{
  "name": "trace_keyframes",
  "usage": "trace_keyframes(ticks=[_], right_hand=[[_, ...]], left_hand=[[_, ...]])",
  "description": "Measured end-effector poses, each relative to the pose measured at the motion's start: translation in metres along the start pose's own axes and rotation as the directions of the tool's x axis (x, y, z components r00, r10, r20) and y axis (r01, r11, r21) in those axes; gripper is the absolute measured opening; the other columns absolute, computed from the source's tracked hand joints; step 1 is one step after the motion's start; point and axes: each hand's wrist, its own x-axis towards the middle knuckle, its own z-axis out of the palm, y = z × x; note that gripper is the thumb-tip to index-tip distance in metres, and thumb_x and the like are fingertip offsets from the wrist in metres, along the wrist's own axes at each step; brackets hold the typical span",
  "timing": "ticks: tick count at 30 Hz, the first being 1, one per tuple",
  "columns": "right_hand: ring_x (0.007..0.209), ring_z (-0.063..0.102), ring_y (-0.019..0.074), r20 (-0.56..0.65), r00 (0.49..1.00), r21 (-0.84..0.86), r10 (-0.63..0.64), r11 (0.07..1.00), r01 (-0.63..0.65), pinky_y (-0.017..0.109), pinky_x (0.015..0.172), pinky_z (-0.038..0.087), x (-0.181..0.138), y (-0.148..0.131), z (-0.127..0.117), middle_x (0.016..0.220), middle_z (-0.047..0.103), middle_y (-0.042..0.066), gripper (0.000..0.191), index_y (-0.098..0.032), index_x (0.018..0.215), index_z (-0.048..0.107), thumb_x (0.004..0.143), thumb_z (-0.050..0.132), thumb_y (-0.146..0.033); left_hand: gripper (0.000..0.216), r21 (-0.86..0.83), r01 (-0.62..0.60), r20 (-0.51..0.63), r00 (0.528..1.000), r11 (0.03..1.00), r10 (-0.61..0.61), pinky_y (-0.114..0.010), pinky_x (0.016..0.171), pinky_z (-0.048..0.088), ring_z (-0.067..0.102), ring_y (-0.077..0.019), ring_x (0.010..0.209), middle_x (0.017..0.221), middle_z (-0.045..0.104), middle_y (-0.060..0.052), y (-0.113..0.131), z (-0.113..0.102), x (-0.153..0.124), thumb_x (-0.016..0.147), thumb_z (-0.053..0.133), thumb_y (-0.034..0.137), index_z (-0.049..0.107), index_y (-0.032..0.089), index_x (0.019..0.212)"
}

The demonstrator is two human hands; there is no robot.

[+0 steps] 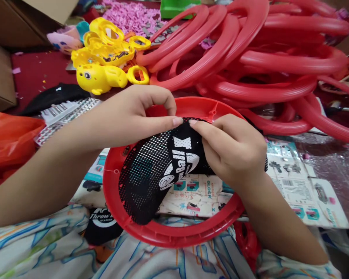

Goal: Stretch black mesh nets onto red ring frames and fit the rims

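Observation:
A red plastic ring (174, 236) rests on my lap and on the edge of a printed cardboard sheet. Black mesh netting (145, 166) with white lettering lies across its opening, its edge along the ring's far and left sides. My left hand (145, 112) pinches the net's upper edge between thumb and forefinger at the far rim. Right beside it, my right hand (235, 151) pinches the same edge, its other fingers curled over the net. The net's right part is partly hidden behind my right hand.
Red rings (273, 69) are heaped at the back right. Yellow duck-shaped plastic parts (101, 77) lie at the back left, before pink pieces (133, 17). Printed cardboard (296, 182) lies under the ring. A red plastic bag (11, 139) and cardboard boxes (0, 77) stand left.

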Motion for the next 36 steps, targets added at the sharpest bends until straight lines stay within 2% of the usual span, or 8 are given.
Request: trace_keyframes(ticks=[7, 14, 21, 28, 36], right_hand=[[0.073, 0.055, 0.0174, -0.022, 1.000, 0.018, -0.006, 1.000, 0.006, 0.033, 0.067, 0.045, -0.001, 0.001, 0.003, 0.075, 0.062, 0.004, 0.031, -0.021, 0.119, 0.076, 0.102, 0.052, -0.016], [0.072, 0.053, 0.0168, -0.010, 1.000, -0.031, -0.004, 0.999, 0.004, 0.032, 0.066, 0.043, 0.001, 0.000, 0.003, 0.073, 0.060, 0.003, 0.031, -0.021, 0.119, 0.077, 0.103, 0.051, -0.017], [0.072, 0.053, 0.0170, 0.001, 1.000, 0.029, 0.025, 0.999, -0.025, 0.032, 0.068, 0.045, 0.002, -0.001, 0.001, 0.074, 0.060, 0.004, 0.033, -0.019, 0.117, 0.077, 0.104, 0.047, -0.017], [0.072, 0.052, 0.0176, 0.008, 1.000, -0.016, 0.021, 1.000, -0.021, 0.035, 0.068, 0.043, 0.003, -0.001, 0.000, 0.074, 0.059, 0.004, 0.033, -0.021, 0.117, 0.078, 0.105, 0.046, -0.020], [0.075, 0.054, 0.0184, 0.111, 0.992, -0.070, 0.061, 0.996, -0.053, 0.036, 0.068, 0.044, 0.007, -0.005, 0.001, 0.076, 0.060, 0.005, 0.037, -0.024, 0.124, 0.075, 0.107, 0.042, -0.024]], left_hand=[[0.019, 0.058, -0.003, -0.037, 0.999, 0.998, 0.005, -0.029, 0.059, 0.036, 0.047, -0.0147, 0.069, 0.076, 0.058, -0.001, -0.003, 0.003, -0.003, 0.092, 0.059, 0.035, 0.058, 0.021, 0.079], [0.021, 0.122, -0.038, -0.064, 0.997, 0.992, 0.046, -0.029, 0.056, 0.031, 0.042, -0.0123, 0.060, 0.066, 0.051, 0.003, 0.001, 0.005, -0.007, 0.094, 0.057, 0.031, 0.054, 0.021, 0.075], [0.020, 0.170, -0.036, -0.081, 0.995, 0.985, 0.051, -0.031, 0.054, 0.029, 0.037, -0.0126, 0.056, 0.062, 0.046, 0.004, 0.002, 0.007, -0.007, 0.092, 0.056, 0.028, 0.050, 0.023, 0.074], [0.022, 0.236, -0.016, -0.114, 0.992, 0.972, 0.044, -0.031, 0.055, 0.029, 0.037, -0.0118, 0.056, 0.061, 0.047, 0.005, 0.005, 0.009, -0.009, 0.091, 0.057, 0.025, 0.048, 0.022, 0.070], [0.021, 0.256, -0.011, -0.157, 0.986, 0.967, 0.053, -0.032, 0.052, 0.028, 0.035, -0.0121, 0.049, 0.052, 0.042, 0.006, 0.007, 0.011, -0.007, 0.086, 0.056, 0.027, 0.048, 0.024, 0.067]])
